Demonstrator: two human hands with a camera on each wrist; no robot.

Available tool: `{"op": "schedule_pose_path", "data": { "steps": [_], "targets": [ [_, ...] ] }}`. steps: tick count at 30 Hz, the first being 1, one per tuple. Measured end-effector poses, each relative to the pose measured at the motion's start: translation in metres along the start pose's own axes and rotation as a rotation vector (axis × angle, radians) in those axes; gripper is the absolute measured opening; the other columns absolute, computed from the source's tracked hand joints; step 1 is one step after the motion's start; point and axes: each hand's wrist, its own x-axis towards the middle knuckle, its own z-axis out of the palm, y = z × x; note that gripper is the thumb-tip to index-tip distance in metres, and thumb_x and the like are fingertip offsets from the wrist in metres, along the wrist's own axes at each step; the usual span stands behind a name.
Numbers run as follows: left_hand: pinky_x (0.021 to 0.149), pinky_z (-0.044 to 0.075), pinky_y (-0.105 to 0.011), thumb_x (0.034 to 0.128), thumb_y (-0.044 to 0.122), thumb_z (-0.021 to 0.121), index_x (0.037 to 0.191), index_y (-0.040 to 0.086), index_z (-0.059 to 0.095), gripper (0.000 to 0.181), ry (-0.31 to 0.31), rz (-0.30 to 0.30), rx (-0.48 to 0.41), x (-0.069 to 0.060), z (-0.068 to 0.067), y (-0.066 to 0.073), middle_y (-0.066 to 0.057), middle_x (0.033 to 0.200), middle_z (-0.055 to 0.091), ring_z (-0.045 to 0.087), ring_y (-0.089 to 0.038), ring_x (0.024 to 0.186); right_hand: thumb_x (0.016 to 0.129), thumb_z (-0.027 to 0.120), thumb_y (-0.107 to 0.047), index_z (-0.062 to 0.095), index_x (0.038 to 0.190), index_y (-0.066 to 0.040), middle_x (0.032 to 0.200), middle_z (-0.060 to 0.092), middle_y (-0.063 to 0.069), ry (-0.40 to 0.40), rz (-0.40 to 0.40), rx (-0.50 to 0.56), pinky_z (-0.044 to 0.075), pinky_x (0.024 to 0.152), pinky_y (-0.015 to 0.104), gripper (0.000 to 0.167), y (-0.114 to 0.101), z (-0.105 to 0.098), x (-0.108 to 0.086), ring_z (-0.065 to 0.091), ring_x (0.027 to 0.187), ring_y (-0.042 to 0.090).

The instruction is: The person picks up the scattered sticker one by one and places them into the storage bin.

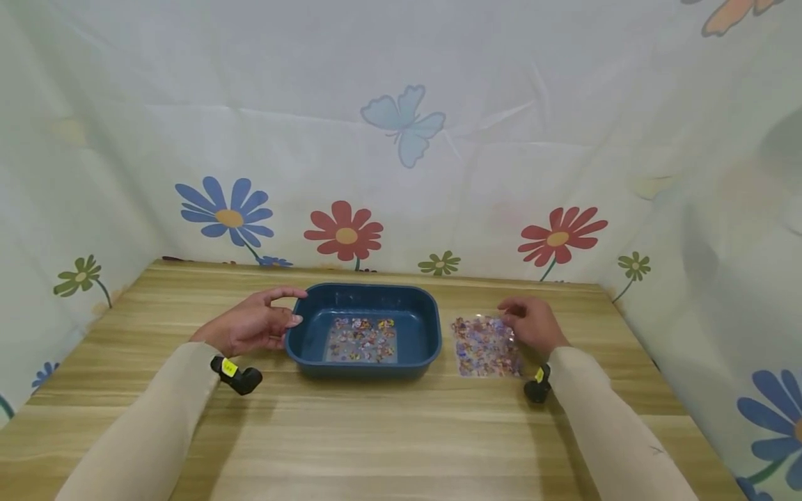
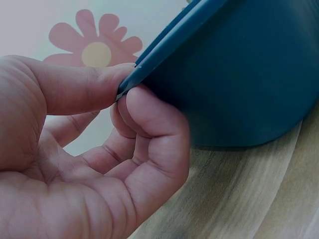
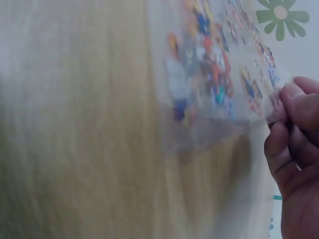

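LH (image 1: 250,325) pinches tub rim (image 1: 363,367), RH (image 1: 535,327) 1 printed sheet (image 1: 485,348).

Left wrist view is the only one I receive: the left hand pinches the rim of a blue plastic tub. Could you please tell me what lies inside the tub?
Observer: On the floor of the blue plastic tub lies a clear sticker sheet with small colourful figures.
Operator: Thank you. And the right hand, does it hold something?
Observer: Yes, the right hand pinches the edge of another sticker sheet.
Operator: Is this other sheet also in the tub, please?
Observer: No, it is outside, to the right of the tub, with a small gap between them.
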Motion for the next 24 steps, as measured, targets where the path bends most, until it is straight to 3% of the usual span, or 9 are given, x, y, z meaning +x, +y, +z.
{"op": "schedule_pose_path", "data": {
  "steps": [10,18,24],
  "targets": [
    [0.076,0.060,-0.035,0.1045,0.012,0.061,0.160,0.014,0.029,0.064,-0.002,0.009,-0.005,0.000,0.001,-0.001,-0.004,0.094,0.065,0.064,-0.017,0.074,0.099,0.063,-0.002,0.077,0.110,-0.002,0.113,0.077,0.019,0.019,-0.059,0.033,0.055,0.098,0.055,0.018,0.001,-0.003,-0.001,0.069,0.108,0.035],
    [0.075,0.059,-0.034,0.1038,0.013,0.063,0.159,0.015,0.031,0.064,-0.001,0.005,-0.013,0.000,0.001,-0.001,-0.003,0.093,0.064,0.062,-0.016,0.072,0.103,0.059,-0.006,0.076,0.115,-0.003,0.112,0.077,0.017,-0.019,0.024,0.076,0.054,0.080,0.030,0.021,-0.003,-0.004,-0.003,0.068,0.095,0.024],
    [0.075,0.059,-0.033,0.1036,0.013,0.063,0.159,0.016,0.030,0.065,0.002,0.004,-0.003,0.001,-0.001,-0.002,-0.005,0.098,0.064,0.063,-0.017,0.075,0.103,0.057,-0.004,0.074,0.119,0.001,0.107,0.075,0.019,-0.033,0.029,0.130,0.053,0.070,0.026,0.024,-0.011,-0.009,-0.005,0.065,0.085,0.020]
  ]
}}
